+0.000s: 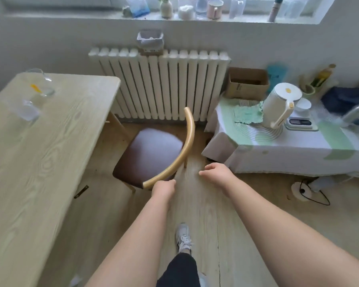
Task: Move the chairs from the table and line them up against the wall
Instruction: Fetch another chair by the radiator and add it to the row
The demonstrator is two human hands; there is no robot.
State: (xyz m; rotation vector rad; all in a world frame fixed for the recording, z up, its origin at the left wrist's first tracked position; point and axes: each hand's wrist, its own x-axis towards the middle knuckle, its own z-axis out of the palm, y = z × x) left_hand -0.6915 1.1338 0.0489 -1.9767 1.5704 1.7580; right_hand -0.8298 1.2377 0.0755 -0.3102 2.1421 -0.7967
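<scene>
One chair (pixel 151 156) stands on the floor, with two hands (pixel 164 188) (pixel 217 175) reaching toward it and one shoe (pixel 182 238) below. Two counters are in view, the wooden counter (pixel 50 154) carrying two clear glasses (pixel 40 81) (pixel 28 109). The cloth-covered counter (pixel 298 150) holds one white kettle (pixel 280 104) and one cardboard box (pixel 247 82), and one radiator (pixel 160 83) lines the wall.

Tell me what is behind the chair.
Behind the chair stands a white radiator against the wall, with a small basket on top. The curved backrest covers a strip of its lower part, and the floor right under the seat is hidden.
</scene>
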